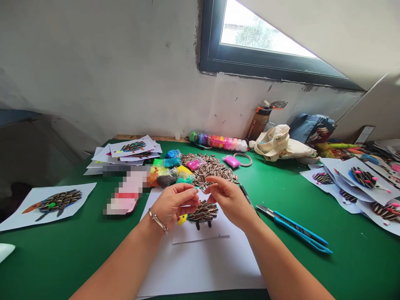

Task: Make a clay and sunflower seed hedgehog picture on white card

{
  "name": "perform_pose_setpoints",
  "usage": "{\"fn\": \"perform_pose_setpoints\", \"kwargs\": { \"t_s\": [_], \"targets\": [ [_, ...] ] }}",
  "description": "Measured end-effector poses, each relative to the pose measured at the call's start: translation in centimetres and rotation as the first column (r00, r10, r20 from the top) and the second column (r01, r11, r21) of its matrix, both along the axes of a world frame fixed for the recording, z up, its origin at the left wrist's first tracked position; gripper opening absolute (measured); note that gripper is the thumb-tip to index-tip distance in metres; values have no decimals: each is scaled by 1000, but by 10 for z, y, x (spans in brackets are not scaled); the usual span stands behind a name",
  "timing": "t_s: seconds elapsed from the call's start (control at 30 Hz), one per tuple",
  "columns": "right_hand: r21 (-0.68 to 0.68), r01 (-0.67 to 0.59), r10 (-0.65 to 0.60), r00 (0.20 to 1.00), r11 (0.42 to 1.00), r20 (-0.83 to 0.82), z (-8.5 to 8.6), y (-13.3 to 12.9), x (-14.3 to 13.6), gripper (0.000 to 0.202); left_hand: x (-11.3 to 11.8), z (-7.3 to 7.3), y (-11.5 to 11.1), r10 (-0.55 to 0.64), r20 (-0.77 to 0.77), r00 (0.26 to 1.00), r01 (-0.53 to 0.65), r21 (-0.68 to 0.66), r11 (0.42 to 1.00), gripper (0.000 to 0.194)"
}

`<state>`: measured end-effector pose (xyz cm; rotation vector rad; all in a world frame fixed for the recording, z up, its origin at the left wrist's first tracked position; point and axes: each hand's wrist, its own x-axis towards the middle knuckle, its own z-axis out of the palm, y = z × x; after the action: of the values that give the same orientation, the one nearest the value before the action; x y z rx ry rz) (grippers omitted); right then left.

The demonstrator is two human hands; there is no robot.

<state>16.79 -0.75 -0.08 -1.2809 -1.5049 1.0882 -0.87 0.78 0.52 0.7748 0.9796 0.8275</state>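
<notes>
Above striped-seed figure (204, 211): left fingers (188, 195) clamped on tiny teal blob (197, 188); right fingers (220, 185) apart.

Tall brown plastic water bottle (258, 124) with black-and-orange top stood near the scuffed white wall (140, 75), below a dark-framed glass window (262, 37). Cream cloth bag (275, 143) lay crumpled just beside it; dark blue fabric bag (305, 128) sat farther right.

Teal bit (197, 188) in left hand (175, 203) — right hand (230, 201) beside — seed-covered picture (203, 213) below.
</notes>
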Motion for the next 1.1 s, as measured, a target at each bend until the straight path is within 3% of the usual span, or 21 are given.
{"fn": "perform_pose_setpoints", "kwargs": {
  "t_s": [0.13, 0.23, 0.33, 0.53, 0.83, 1.1],
  "targets": [
    [-58, -12, 15, 999, 998, 46, 0, 1, 0, 22, 0, 1, 1, 6, 35, 999, -6, -10, 1000, 25],
    [-26, 33, -30, 995, 999, 91, 5, -1, 0, 23, 0, 0, 1, 4, 36, 999, -3, -15, 1000, 27],
    [-3, 37, -37, 999, 999, 9, 8, -2, -3, 17, 1, -2, 0, -8, 27, 1000, 8, -15, 1000, 28],
    [-121, -19, 9, 996, 993, -84, -1, -2, -12, 13, 3, -6, -2, -160, 6, 987, 160, 8, 987, 29],
    [-57, 18, -17, 1000, 998, 24, -5, -2, -11, 8, 2, -6, -5, -236, 45, 971, 235, 29, 972, 28],
    [-67, 6, -12, 995, 998, -103, 1, -1, -6, 13, 2, -5, -3, -75, 1, 997, 75, -4, 997, 33]
  ]
}}
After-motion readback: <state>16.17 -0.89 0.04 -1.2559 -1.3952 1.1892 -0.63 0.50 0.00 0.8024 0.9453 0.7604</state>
